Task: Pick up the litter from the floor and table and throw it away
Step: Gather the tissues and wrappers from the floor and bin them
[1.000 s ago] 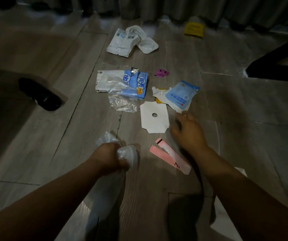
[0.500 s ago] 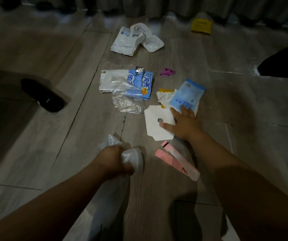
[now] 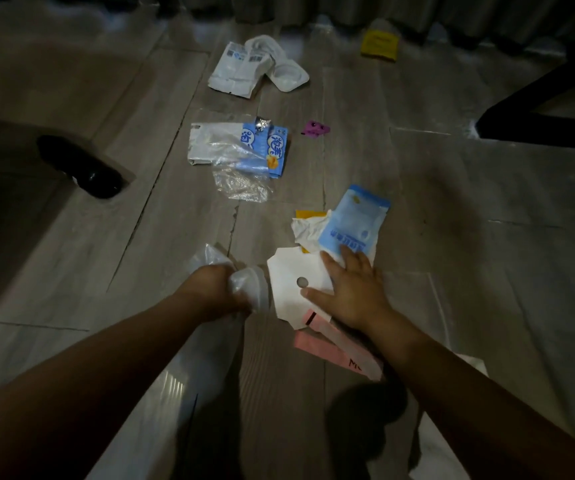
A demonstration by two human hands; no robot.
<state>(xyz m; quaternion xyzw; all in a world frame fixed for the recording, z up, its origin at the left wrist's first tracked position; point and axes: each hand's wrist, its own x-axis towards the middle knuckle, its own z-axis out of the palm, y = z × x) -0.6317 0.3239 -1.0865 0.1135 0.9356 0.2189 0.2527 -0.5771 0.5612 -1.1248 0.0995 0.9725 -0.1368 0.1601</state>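
Litter lies scattered on the grey wood floor. My left hand (image 3: 211, 289) grips the bunched neck of a clear plastic bag (image 3: 244, 284) that trails down toward me. My right hand (image 3: 346, 289) lies flat with spread fingers on a white card with a round hole (image 3: 288, 284), its fingertips touching a light blue packet (image 3: 353, 223). Crumpled white paper (image 3: 308, 228) and a yellow scrap (image 3: 305, 214) lie beside that packet. Pink paper strips (image 3: 327, 344) stick out from under my right wrist.
Farther off lie a blue-and-white wrapper with clear film (image 3: 241, 150), white packets and a plastic tray (image 3: 255, 69), a small purple scrap (image 3: 315, 128) and a yellow packet (image 3: 379, 45). A black shoe (image 3: 81, 168) sits left; a dark furniture leg (image 3: 535, 109) is at right.
My right hand reached forward onto the white card and blue packet, then dragged both back toward me and the pink strips. The left hand kept its grip on the bag.
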